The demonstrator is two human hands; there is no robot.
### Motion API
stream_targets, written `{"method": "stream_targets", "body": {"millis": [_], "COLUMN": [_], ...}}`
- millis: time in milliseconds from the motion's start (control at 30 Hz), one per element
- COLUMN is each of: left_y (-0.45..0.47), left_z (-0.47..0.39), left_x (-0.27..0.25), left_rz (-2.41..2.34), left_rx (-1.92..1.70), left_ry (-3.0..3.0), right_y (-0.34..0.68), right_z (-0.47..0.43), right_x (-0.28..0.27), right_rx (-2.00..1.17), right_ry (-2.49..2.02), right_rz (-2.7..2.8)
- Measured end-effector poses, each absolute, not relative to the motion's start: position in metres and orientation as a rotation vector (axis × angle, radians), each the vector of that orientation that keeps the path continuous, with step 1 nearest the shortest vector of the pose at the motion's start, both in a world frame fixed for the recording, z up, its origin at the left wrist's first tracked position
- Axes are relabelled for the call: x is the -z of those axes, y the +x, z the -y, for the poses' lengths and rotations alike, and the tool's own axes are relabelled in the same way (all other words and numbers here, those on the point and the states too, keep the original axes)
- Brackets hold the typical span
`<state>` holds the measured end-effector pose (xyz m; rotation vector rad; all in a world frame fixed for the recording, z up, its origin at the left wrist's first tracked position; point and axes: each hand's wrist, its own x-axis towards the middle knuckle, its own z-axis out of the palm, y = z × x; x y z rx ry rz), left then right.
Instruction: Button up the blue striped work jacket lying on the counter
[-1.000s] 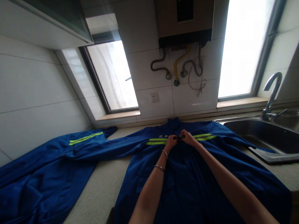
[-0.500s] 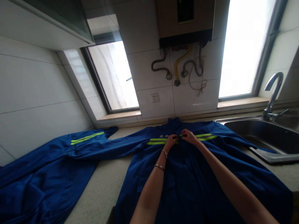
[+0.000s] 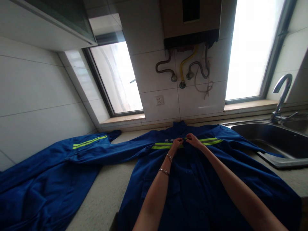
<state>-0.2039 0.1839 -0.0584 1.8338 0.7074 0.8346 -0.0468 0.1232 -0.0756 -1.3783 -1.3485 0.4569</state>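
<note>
Slightly nearer the collar than half a second ago, the left hand (image 3: 176,144) has shifted; the right hand (image 3: 193,140) has barely moved. Both pinch the front of the blue jacket (image 3: 134,189), fingertips closed and nearly meeting. It lies left of the sink (image 3: 256,133), one sleeve over the sink's rim. White chest marks (image 3: 169,140) are too small to read. Farther left of the sink, countertop (image 3: 96,195) shows between the jacket and a second blue garment (image 3: 48,173).
</note>
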Motion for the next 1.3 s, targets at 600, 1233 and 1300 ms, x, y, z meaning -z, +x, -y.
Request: {"method": "stream_targets", "body": {"millis": [600,1233,1300], "left_y": [-0.228,-0.216,-0.224], "left_z": [-0.182,-0.168,-0.156], "left_x": [0.055,0.037,0.028], "left_rz": [-1.074,-1.352,-1.253], "left_rx": [-0.345,-0.656,-0.705], "left_ry": [2.747,2.876,2.943], "right_y": [-0.036,-0.047,-0.045], "right_z": [-0.109,-0.095,-0.096], "right_x": [0.073,0.056,0.057], "right_rx": [-0.476,-0.17,-0.202], "right_ry": [-1.534,-1.841,-1.82], "right_rz": [1.555,1.632,1.627]}}
